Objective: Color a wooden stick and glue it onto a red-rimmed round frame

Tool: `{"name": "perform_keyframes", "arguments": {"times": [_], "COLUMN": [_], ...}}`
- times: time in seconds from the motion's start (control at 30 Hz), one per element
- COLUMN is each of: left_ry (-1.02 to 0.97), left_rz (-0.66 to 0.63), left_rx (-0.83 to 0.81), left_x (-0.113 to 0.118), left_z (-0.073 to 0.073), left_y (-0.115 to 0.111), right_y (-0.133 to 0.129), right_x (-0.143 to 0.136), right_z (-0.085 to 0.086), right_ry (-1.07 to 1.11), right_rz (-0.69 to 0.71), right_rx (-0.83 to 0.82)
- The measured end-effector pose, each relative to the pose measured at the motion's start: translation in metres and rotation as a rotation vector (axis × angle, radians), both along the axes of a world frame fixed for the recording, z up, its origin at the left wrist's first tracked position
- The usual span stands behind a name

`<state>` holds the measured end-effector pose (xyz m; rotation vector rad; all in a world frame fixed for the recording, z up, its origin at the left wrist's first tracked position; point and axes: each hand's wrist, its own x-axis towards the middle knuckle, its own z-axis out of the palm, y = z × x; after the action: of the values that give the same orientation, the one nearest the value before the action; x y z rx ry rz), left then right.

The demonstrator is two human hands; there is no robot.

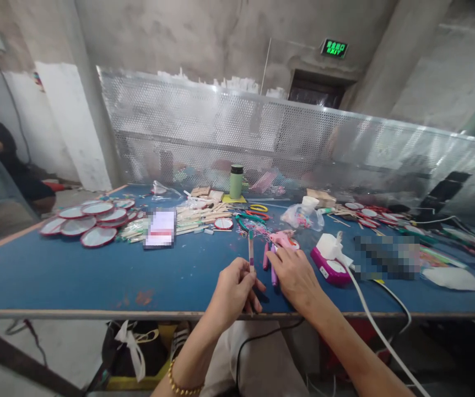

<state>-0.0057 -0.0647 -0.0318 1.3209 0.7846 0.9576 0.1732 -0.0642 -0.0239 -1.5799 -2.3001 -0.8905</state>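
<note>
My left hand (pixel 235 288) is closed around a thin wooden stick (pixel 251 255) near the table's front edge. The stick points upward, with a green tip and a purple band. Just right of it, my right hand (pixel 295 275) is low over the table with its fingers curled down on a purple marker (pixel 274 269); the thumb is hidden. A pink marker (pixel 266 256) lies alongside. Beyond my right fingers is a pink glue gun (pixel 284 239), partly covered by the hand.
Round red-rimmed discs (pixel 99 236) pile up at the left, near a phone (pixel 161 229). Wooden sticks (pixel 202 215), pliers (pixel 243 223) and a green bottle (pixel 236 183) stand or lie behind. A magenta power block (pixel 332 267) with a white cable (pixel 370 309) is at the right.
</note>
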Motion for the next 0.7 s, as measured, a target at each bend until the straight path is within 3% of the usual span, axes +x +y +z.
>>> {"name": "perform_keyframes", "arguments": {"times": [0.13, 0.27, 0.43, 0.7], "left_ry": [-0.009, -0.031, -0.030, 0.037], "left_rz": [0.017, 0.010, -0.021, 0.009], "left_rx": [0.007, 0.004, -0.062, -0.014], "left_x": [0.000, 0.000, -0.002, -0.005], "left_z": [0.001, -0.001, 0.003, 0.010], "left_y": [0.000, 0.002, 0.003, 0.006], "right_y": [-0.003, -0.028, -0.046, -0.043], "right_x": [-0.001, -0.008, -0.018, -0.026], "right_z": [0.001, 0.003, 0.001, -0.013], "right_ry": [-0.024, 0.145, 0.460, 0.578], "right_rz": [-0.046, 0.180, 0.317, 0.334], "right_rx": [0.111, 0.162, 0.196, 0.172]}}
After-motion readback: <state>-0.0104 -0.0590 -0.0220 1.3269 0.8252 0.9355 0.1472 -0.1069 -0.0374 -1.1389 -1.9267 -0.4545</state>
